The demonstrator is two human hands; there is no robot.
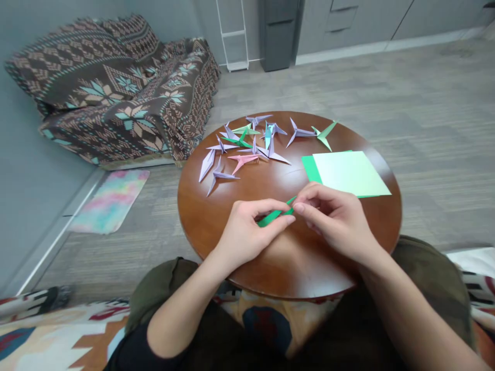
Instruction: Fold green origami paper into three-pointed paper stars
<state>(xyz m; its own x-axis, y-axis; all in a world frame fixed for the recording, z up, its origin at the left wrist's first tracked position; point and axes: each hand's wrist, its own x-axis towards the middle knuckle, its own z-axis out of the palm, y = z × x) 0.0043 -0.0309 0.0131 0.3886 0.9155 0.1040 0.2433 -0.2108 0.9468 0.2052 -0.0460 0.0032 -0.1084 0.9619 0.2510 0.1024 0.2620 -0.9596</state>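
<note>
Head view is showing a round brown wooden worktop (232,216) with both hands meeting just above its near half. Left hand (247,232) is pinching the lower end of a narrow folded strip of green paper (274,214), thumb and forefinger closing on it in a tight grip. Right hand (334,216) is pinching the upper end of the same strip, fingertips bunching narrowly around it; the strip is running tilted between the two hands, low at the left, higher at the right, lying close over the wood. Whether it is touching the surface cannot be told. Beyond the right hand, a pale green square sheet (353,172) is lying flat on a darker green sheet (308,167), whose edge is peeking out at the left. Further back, a scatter of finished folded paper shapes (251,147) is lying across the far half, mostly lilac, with one pink, some green and one light blue, several overlapping. Off the worktop to the left, a patterned blanket (116,87) is covering a low seat against the wall, and a pastel mat (110,201) is lying on the floor.
</note>
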